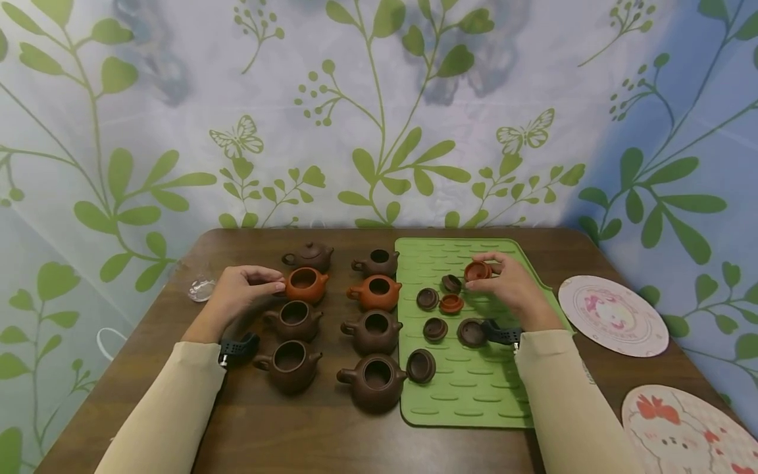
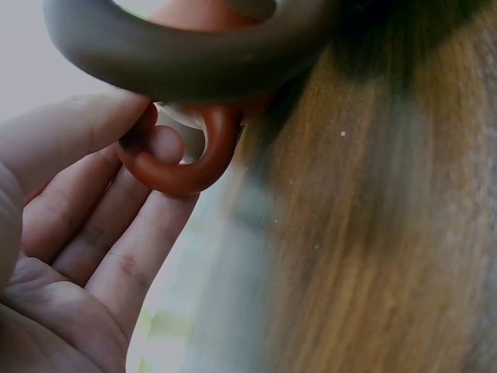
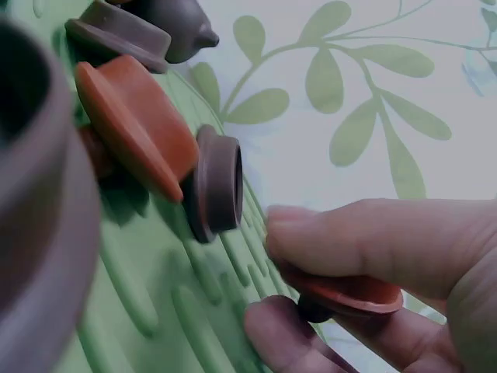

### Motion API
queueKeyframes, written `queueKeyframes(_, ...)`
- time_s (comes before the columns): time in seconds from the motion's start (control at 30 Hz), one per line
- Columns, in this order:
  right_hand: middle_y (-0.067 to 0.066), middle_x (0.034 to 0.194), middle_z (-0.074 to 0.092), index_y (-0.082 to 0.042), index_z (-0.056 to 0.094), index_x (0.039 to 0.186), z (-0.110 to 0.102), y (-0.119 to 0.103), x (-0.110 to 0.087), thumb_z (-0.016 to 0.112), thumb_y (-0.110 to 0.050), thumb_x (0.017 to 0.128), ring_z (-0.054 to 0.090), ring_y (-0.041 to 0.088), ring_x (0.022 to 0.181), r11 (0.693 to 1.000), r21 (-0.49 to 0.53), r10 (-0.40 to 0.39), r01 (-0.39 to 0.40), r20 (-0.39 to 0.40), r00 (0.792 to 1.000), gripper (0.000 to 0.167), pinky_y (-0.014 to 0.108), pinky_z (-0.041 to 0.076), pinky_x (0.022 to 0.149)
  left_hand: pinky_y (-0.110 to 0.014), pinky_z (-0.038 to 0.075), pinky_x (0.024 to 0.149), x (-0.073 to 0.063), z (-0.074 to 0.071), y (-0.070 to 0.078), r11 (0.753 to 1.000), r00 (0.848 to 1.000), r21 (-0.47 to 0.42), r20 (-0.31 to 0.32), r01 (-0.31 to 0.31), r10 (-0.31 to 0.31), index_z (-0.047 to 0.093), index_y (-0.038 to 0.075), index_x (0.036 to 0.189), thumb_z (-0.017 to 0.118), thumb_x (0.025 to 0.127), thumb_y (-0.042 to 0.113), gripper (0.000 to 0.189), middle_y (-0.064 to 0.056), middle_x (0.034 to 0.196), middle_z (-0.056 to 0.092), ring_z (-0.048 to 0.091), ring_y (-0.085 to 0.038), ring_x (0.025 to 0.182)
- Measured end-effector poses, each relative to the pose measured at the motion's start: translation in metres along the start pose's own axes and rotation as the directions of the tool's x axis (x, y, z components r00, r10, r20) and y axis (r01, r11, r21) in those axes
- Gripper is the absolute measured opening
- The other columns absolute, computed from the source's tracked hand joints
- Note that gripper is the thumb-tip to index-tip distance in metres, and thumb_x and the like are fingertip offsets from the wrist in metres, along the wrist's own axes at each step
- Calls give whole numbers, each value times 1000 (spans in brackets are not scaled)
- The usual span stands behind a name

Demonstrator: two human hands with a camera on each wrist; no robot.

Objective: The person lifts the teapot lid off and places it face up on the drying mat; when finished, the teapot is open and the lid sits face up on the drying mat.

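My left hand (image 1: 235, 293) pinches the handle (image 2: 178, 179) of an orange-red clay teapot (image 1: 306, 296), which has no lid on it. In the left wrist view the dark handle (image 2: 186, 70) of a nearer teapot hides most of its body. My right hand (image 1: 512, 288) holds an orange-red lid (image 1: 477, 272) by its edge, hollow side toward the head camera, over the green mat (image 1: 462, 398). Near those fingers lie another orange-red lid (image 1: 451, 304) and a small dark lid (image 1: 451, 284).
Two columns of teapots stand left of the mat; the back-left dark one (image 1: 312, 253) wears its lid. Among the open ones is a second orange-red teapot (image 1: 374, 299). Several dark lids (image 1: 435, 329) lie on the mat. Round placemats (image 1: 612, 316) flank it at right. A clear object (image 1: 202, 289) sits far left.
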State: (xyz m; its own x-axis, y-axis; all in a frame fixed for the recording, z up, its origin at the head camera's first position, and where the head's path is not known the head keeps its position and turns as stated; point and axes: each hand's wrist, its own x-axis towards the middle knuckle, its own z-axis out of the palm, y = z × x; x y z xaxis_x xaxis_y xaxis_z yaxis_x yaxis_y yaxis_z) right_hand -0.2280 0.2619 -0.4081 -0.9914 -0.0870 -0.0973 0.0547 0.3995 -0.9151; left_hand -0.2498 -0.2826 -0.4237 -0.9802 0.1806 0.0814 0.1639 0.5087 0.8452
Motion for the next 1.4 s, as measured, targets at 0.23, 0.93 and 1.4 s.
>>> queueKeyframes(0.23,28,126,66,4,52,147,-6,2,1,84,-4,91,67,30,101,998,-64,-26,30,63,998,65,48,51,91,-27,58,81,-1,0,0,1000,1000,1,-3,2,-2,81,7,117,87,91,36,40,-9,109,78,72,-19,97)
queueKeyframes(0.93,31,138,53,5,57,143,-10,5,1,88,-15,89,60,38,112,978,-205,-15,37,107,994,66,54,49,97,-28,58,81,2,1,-2,1000,1000,-2,-5,-3,3,81,6,117,87,91,35,39,-8,109,78,72,-20,97)
queueKeyframes(1.4,33,139,51,7,52,147,-13,5,-5,80,-23,98,58,43,117,984,-175,-14,34,114,993,64,60,45,102,-29,58,81,1,1,-4,1000,1000,2,0,-8,8,81,6,117,87,91,34,39,-9,109,78,72,-19,96)
